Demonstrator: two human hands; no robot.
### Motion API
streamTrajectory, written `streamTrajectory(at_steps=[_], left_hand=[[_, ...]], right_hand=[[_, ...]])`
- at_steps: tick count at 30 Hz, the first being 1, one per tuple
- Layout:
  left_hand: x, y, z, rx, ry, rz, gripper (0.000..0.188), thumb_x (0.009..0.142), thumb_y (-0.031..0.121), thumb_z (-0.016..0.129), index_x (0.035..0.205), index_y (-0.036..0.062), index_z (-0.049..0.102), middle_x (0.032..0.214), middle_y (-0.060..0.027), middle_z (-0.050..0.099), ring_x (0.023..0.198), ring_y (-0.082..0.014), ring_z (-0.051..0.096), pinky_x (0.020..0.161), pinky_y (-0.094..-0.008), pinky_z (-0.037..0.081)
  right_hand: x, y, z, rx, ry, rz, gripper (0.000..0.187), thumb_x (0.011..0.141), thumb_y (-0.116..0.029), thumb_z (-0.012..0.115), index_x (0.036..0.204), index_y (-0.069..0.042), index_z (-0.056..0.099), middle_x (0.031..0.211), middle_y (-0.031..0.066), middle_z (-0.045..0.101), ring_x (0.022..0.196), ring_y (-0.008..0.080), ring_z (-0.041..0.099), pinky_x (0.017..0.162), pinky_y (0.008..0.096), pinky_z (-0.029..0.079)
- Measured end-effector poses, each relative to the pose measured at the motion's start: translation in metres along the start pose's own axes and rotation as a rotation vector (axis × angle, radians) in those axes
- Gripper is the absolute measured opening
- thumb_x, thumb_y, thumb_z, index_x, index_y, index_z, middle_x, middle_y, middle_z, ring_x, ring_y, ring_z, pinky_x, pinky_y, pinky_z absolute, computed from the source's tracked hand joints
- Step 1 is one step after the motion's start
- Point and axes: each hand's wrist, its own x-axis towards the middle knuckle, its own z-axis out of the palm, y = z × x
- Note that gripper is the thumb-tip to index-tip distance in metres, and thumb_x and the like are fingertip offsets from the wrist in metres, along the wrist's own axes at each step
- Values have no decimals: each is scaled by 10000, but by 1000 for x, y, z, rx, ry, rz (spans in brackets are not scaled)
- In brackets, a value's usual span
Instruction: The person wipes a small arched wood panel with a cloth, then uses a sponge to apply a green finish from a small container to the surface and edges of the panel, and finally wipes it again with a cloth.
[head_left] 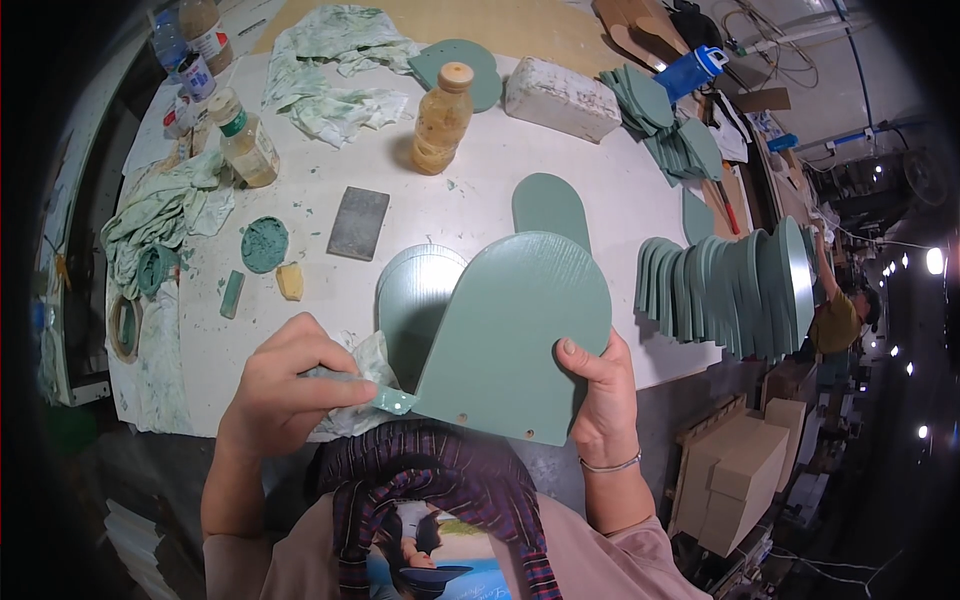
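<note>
A green, round-topped panel [520, 330] is tilted up in front of me, with small holes along its lower edge. My right hand [608, 390] grips its right side, thumb on the face. My left hand [300, 375] is closed around a small putty knife [392, 400] smeared with green, its tip at the panel's lower left edge. A stained white cloth [372, 360] bunches beside the left fingers; whether they hold it too, I cannot tell. Behind the raised panel lie other green panels [408, 290], partly hidden, and a smaller rounded one [550, 207].
Left on the white table [300, 200] are a tub of green putty [264, 245], a yellow lump [290, 282], a grey block [358, 224] and rags [170, 215]. Bottles [442, 120] stand farther back. A row of green panels [720, 290] stands at right, near cardboard boxes [735, 480].
</note>
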Motion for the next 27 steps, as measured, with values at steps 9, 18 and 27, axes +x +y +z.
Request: streamTrajectory(at_steps=[9, 18, 27], left_hand=[[0, -1, 1, -43, 0, -24, 303, 624, -29, 709, 892, 102, 763, 821, -37, 648, 706, -219, 536, 602, -310, 446], [-4, -2, 3, -52, 57, -79, 233, 658, -15, 731, 877, 57, 756, 655, -51, 651, 578, -203, 561, 549, -303, 439], [-6, -5, 8, -90, 72, -150, 170, 708, -19, 694, 869, 19, 737, 631, -47, 679, 559, -186, 581, 534, -291, 444]], right_hand=[[0, 0, -1, -5, -5, -8, 424, 826, 71, 605, 1243, 68, 529, 1150, 167, 646, 1005, 252, 665, 914, 383, 545], [2, 1, -3, -29, 27, -8, 416, 825, 70, 615, 1234, 53, 543, 1145, 153, 652, 998, 239, 667, 909, 374, 542], [4, 2, -2, 1, 21, -1, 405, 836, 66, 609, 1235, 54, 539, 1149, 158, 651, 1004, 248, 666, 914, 379, 543]])
